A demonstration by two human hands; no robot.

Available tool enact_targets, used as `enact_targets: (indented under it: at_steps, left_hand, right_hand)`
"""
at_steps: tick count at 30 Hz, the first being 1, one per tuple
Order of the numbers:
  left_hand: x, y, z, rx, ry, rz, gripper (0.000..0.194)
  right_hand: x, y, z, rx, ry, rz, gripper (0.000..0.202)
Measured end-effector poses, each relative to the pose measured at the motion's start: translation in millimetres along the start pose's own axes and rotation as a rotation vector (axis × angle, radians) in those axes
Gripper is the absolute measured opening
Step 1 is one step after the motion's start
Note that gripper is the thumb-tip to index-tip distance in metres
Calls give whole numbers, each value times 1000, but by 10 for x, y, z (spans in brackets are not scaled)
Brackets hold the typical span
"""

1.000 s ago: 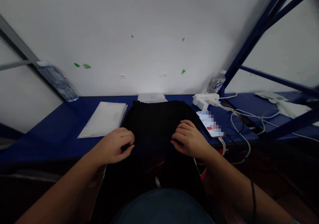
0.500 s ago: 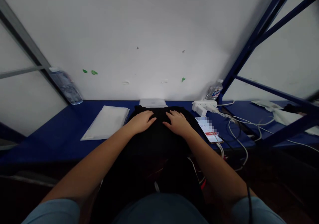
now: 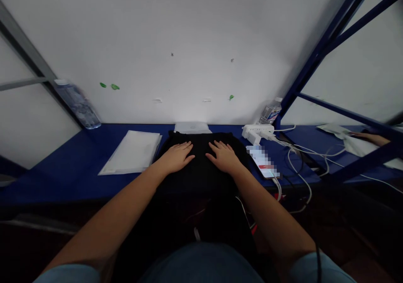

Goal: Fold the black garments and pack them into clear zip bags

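A black garment lies spread over the blue table in front of me and hangs past its near edge; its exact kind cannot be made out. My left hand rests flat on its left half, fingers extended. On the right half lies my right hand, palm down with fingers spread. Neither hand grips anything. Behind the cloth's far edge, a white translucent plastic packet pokes out against the wall. Left of the garment sits a stack of clear plastic bags.
A large bottle leans at the left. To the right are a smaller bottle, a power strip, a phone and loose white cables. Beyond the blue frame, another person's hand touches a pale bag.
Both of my hands stay flat on the black garment, with the left fingers slightly more spread. The view has shifted a little. Another person's hand has come into sight at the far right.
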State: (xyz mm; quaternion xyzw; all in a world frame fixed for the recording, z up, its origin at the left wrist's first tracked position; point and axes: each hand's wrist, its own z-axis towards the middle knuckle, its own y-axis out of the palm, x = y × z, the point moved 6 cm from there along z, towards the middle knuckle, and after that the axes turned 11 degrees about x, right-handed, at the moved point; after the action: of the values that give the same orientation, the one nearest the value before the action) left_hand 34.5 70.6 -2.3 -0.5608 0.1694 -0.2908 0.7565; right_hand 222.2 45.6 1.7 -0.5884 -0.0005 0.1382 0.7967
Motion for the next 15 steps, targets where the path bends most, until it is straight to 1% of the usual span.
enact_targets:
  at_steps: [5, 11, 15]
  left_hand:
    - [-42, 35, -12, 0, 6, 18, 61]
    - [-46, 64, -18, 3, 19, 57, 60]
    - [-47, 82, -11, -7, 14, 59, 60]
  right_hand:
    - [16, 18, 8, -13, 6, 10, 65]
    - [21, 22, 10, -12, -1, 13, 65]
    - [21, 19, 14, 11, -10, 7, 64]
